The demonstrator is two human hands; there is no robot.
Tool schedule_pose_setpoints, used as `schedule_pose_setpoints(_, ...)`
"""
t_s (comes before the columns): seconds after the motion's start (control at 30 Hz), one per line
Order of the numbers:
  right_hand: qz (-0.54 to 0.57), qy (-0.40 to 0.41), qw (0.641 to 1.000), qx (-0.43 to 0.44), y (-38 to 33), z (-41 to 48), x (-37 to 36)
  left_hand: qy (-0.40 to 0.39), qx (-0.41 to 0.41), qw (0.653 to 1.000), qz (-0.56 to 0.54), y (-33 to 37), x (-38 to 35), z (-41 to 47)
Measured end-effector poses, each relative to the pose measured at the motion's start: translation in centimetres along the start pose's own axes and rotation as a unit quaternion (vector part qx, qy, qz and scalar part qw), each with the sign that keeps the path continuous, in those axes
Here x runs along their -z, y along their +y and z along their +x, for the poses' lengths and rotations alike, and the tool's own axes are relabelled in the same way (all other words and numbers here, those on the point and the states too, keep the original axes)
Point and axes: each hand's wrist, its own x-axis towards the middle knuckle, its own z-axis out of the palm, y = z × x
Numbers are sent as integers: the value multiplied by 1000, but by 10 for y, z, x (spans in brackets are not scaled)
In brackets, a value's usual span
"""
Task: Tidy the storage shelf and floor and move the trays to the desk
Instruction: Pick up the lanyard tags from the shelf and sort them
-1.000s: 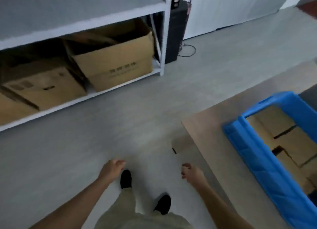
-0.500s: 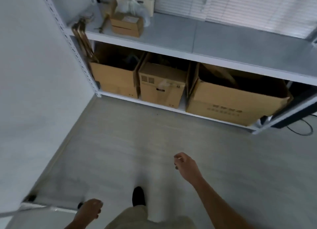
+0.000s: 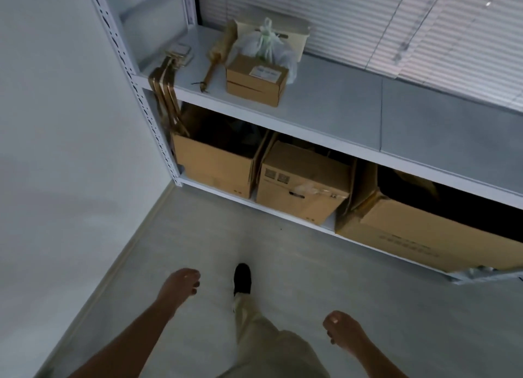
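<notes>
Grey floor point(image 3: 368, 278) and a plain white wall point(image 3: 70, 123) meet in a corner, and the storage shelf point(image 3: 339, 100) fills the space ahead, backed by closed blinds point(image 3: 396, 24). A second ago the view lay further right, over a blue tray on a brown sheet on the floor. It has since swung to the shelf's left end and drawn nearer, so the trays are no longer in sight. I judge the shelf is being taken first and the trays' move to the counter is still to do.

Three cardboard boxes stand on the bottom level: a long one point(image 3: 424, 236) at the right, a closed one point(image 3: 302, 182) in the middle and an open one point(image 3: 212, 165) at the left post. Above them sit a cream container point(image 3: 294, 29), a knotted plastic bag point(image 3: 266, 45), a small labelled box point(image 3: 256, 80) just in front of the bag, and brown straps point(image 3: 164, 95) hanging over the edge.

Both hands hold nothing, their fingers loosely curled. The left hand point(image 3: 181, 284) has swung forward beside the black shoe point(image 3: 242, 277), while the right hand point(image 3: 343, 331) has dropped back and lower, as in mid-stride.
</notes>
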Motion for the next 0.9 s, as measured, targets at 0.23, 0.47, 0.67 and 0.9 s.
schedule_pose_setpoints(0.23,-24,-20,998,59,-197,117,60,22,-24,995,91,114,46,112)
schedule_pose_setpoints(0.47,-16,-32,980,195,-447,136,104,18,24,987,155,149,128,206)
schedule_pose_setpoints(0.67,46,-9,960,277,-604,138,113,90,-54,969,225,283,189,288)
schedule_pose_setpoints(0.9,125,41,954,270,-696,134,99,39,-50,996,-57,468,206,385)
